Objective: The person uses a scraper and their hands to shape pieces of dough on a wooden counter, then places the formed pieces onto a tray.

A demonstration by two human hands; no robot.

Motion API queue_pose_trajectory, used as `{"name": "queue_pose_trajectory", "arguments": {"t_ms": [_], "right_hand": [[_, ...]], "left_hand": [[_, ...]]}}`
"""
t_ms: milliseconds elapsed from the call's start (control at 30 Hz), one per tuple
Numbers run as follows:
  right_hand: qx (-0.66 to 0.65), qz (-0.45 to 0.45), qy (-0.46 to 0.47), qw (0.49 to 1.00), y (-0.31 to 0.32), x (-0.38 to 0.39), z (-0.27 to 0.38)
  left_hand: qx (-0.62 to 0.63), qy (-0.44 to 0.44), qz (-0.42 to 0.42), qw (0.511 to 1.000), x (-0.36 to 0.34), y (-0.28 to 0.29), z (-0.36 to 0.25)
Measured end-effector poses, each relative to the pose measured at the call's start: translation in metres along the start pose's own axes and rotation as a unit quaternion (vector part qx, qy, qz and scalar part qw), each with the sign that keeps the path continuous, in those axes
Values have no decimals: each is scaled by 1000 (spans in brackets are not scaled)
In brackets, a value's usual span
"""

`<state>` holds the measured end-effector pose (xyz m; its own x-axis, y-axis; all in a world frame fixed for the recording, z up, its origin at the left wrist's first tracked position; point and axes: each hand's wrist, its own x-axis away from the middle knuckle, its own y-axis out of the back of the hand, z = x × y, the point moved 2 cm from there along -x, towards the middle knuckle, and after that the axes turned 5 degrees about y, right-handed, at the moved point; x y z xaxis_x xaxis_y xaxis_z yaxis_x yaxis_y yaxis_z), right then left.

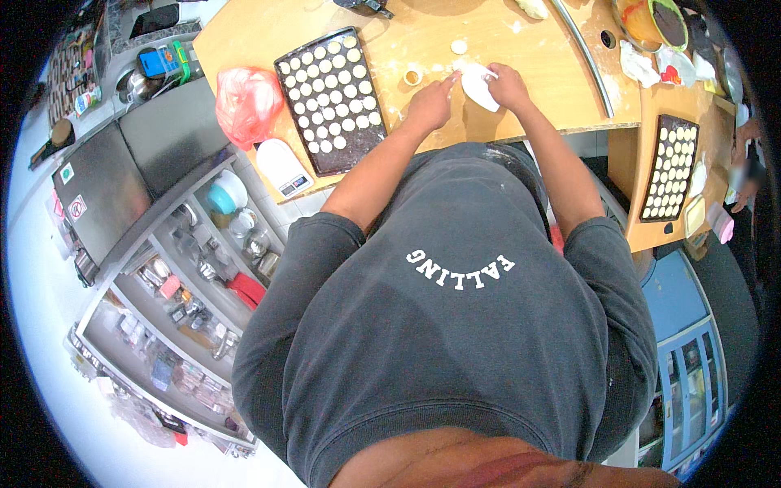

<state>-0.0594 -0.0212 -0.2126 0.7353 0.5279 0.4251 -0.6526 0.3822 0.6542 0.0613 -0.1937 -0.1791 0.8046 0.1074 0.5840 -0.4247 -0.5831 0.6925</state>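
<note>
White pointed piece (480,91), material uncertain: one, near the counter (260,32) edge, 12 o'clock from the person. Right hand (508,88): pinching its 2 o'clock side. Left hand (431,106): curled at 10 o'clock; grip unclear. Pale disc (460,47): 11 o'clock. Small cup (413,78): 9 o'clock. Advised handling: light, even finger pressure, probably limiting distortion.

A wooden bench (423,37) in front of us, dark panels (171,126) and grey shelves (195,281) on our left, a blue cabinet (675,301) on our right.
</note>
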Motion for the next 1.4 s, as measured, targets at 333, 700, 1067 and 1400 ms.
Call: {"name": "queue_pose_trajectory", "arguments": {"t_ms": [333,700,1067,1400], "right_hand": [[-40,40,11,998,-5,-13,-18],[-50,45,15,998,-1,-17,-13],[-25,83,31,996,-8,-14,-11],[-57,86,37,994,-3,-20,-6]], "left_hand": [[6,5,1,1000,-1,-1,1],[48,3,-25,999,7,0,5],[55,0,-25,998,0,-7,11],[50,46,32,997,-2,5,6]]}}
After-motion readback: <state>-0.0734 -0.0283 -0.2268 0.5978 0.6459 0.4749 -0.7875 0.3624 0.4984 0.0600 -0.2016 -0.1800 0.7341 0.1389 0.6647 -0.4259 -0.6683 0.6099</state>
